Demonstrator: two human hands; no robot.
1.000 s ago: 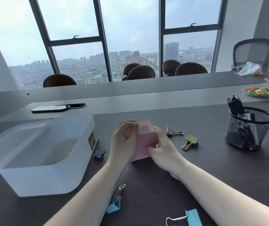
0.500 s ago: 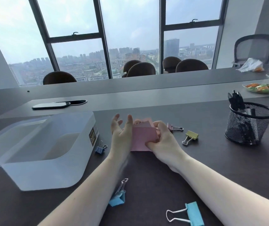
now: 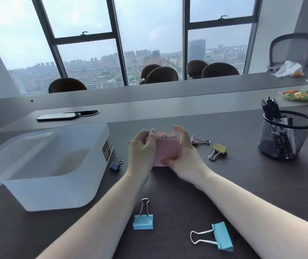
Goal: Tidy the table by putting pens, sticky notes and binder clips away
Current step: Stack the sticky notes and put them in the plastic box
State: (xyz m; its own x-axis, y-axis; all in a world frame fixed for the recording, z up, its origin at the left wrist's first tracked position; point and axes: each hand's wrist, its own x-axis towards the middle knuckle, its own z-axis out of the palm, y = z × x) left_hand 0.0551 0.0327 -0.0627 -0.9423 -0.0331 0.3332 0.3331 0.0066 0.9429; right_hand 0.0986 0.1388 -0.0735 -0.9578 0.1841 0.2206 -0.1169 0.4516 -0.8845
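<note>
Pens (image 3: 270,109) already stand in the mesh cup (image 3: 287,135). Both hands, left (image 3: 142,150) and right (image 3: 184,156), pinch the pink sticky notes (image 3: 167,149) above the table. Storage box (image 3: 59,165) looks empty; five binder clips, including blue (image 3: 143,221) and yellow (image 3: 219,148), remain loose.

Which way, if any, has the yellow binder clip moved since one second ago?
No. The yellow binder clip lies at the same spot beside the pink binder clip, with the same gap to the mesh pen cup; only the camera view shifted.
</note>
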